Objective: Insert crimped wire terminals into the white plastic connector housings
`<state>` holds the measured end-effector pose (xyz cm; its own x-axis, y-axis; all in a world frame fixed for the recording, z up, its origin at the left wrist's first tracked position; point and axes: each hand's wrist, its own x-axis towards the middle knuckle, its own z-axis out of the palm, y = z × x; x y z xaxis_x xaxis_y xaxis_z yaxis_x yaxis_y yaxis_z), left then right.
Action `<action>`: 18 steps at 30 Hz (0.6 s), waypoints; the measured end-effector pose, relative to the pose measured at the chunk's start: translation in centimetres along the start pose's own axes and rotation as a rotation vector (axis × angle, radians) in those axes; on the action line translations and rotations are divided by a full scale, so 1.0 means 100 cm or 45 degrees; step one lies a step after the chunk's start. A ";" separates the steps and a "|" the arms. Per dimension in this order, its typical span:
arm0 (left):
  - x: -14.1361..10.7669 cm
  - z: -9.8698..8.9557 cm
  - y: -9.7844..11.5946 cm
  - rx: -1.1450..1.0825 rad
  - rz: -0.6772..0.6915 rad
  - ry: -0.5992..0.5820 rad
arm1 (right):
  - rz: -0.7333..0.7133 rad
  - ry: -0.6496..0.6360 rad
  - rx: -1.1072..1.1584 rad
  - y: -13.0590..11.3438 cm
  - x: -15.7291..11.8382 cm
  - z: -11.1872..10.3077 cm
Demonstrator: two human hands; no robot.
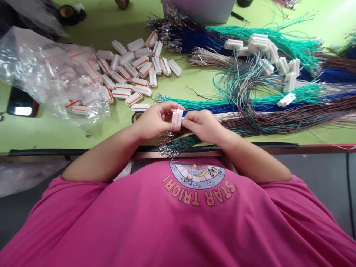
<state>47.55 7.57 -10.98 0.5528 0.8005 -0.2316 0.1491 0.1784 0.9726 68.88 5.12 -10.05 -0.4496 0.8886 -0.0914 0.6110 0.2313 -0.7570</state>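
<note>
My left hand grips a small white connector block between thumb and fingers, above the table's front edge. My right hand touches or nearly touches the block's right side, its fingertips pinched together; what they hold is too small to make out. Under both hands run bundles of wires, with metal-tipped dark green ends sticking out below. Several loose white connectors with orange stripes lie on the green table beyond my left hand.
A clear plastic bag of connectors lies at left, beside a phone. Teal wires and wired white connectors spread across the right. A pale bin stands at the back; a black tape roll is back left.
</note>
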 end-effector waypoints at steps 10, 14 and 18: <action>-0.004 -0.002 0.012 0.151 -0.094 -0.160 | -0.215 -0.341 -0.927 0.004 -0.019 -0.009; -0.005 -0.003 0.014 0.165 -0.083 -0.130 | -0.239 -0.333 -0.906 0.006 -0.016 -0.003; -0.006 -0.006 0.015 0.159 -0.091 -0.140 | -0.272 -0.306 -0.791 0.008 -0.015 -0.010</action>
<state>46.93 7.70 -9.41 0.6225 0.7197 -0.3073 0.2880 0.1545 0.9451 70.67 4.38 -9.85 -0.6892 0.7027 -0.1766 0.7204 0.6385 -0.2709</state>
